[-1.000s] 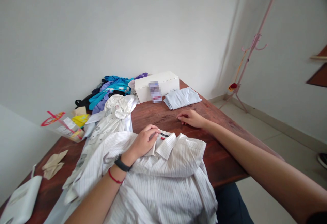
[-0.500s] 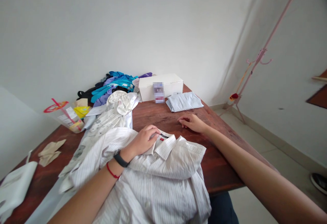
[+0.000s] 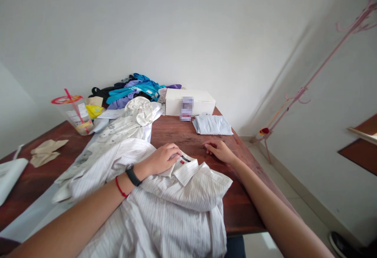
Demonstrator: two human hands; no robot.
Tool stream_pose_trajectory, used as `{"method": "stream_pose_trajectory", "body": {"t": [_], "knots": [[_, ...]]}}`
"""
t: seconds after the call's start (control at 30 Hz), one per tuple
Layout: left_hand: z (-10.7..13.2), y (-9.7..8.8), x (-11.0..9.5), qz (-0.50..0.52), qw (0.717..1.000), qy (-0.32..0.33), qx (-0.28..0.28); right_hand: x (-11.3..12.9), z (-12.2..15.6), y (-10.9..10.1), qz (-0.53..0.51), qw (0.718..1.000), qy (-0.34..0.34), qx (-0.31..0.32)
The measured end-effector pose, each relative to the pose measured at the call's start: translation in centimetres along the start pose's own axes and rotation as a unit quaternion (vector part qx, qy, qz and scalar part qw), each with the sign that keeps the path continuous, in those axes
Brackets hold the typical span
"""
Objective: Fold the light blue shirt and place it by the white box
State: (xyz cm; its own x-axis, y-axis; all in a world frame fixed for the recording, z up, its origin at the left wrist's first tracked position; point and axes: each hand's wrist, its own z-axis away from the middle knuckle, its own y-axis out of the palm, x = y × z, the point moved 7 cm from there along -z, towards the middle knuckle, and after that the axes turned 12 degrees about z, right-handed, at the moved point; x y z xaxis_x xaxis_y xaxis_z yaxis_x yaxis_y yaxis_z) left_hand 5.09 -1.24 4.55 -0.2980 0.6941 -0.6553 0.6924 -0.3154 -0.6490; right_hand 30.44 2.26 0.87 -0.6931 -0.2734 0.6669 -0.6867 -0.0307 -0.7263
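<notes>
A white shirt with thin stripes (image 3: pixel 173 218) is spread across the near part of the table, its collar pointing away from me and a dark label showing inside the neck. My left hand (image 3: pixel 161 159) is closed on the collar's left side, fingers together; the fingertips are partly hidden by the collar. To the right of the collar, my right hand (image 3: pixel 219 150) rests on the wood with loosely bent fingers and nothing in it. Just beyond it lies a folded light-blue garment (image 3: pixel 213 125).
Behind stands a white box (image 3: pixel 173 103) with a small blurred packet before it. A heap of blue, purple and black clothes (image 3: pixel 129 93), a pale printed garment (image 3: pixel 120 126) and a plastic cup with straw (image 3: pixel 76 114) are at left. A pink coat stand (image 3: pixel 318 71) leans into view at right.
The view has shifted and tilted a little. My hands keep about the same places, the left at the collar and the right on the table.
</notes>
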Motion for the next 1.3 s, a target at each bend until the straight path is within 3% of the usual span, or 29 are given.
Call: {"method": "stream_pose_trajectory", "body": {"t": [0.47,0.6,0.83,1.0,1.3], "knots": [[0.2,0.4,1.0,-0.013,1.000,0.010,0.000,0.0,0.0,0.1,0.005,1.000,0.008,0.015],[0.6,0.3,1.1,-0.117,0.993,0.008,-0.026,0.0,-0.1,0.2,0.010,1.000,0.000,0.011],[1.4,-0.4,0.8,-0.300,0.951,0.004,-0.071,-0.3,-0.2,0.3,0.004,1.000,-0.007,0.010],[1.4,-0.5,0.2,-0.335,0.940,0.008,-0.070,0.0,-0.1,0.1,0.005,1.000,-0.007,0.008],[1.4,-0.5,-0.1,-0.325,0.943,0.012,-0.073,0.5,0.0,-0.1,0.024,1.000,-0.009,0.006]]}}
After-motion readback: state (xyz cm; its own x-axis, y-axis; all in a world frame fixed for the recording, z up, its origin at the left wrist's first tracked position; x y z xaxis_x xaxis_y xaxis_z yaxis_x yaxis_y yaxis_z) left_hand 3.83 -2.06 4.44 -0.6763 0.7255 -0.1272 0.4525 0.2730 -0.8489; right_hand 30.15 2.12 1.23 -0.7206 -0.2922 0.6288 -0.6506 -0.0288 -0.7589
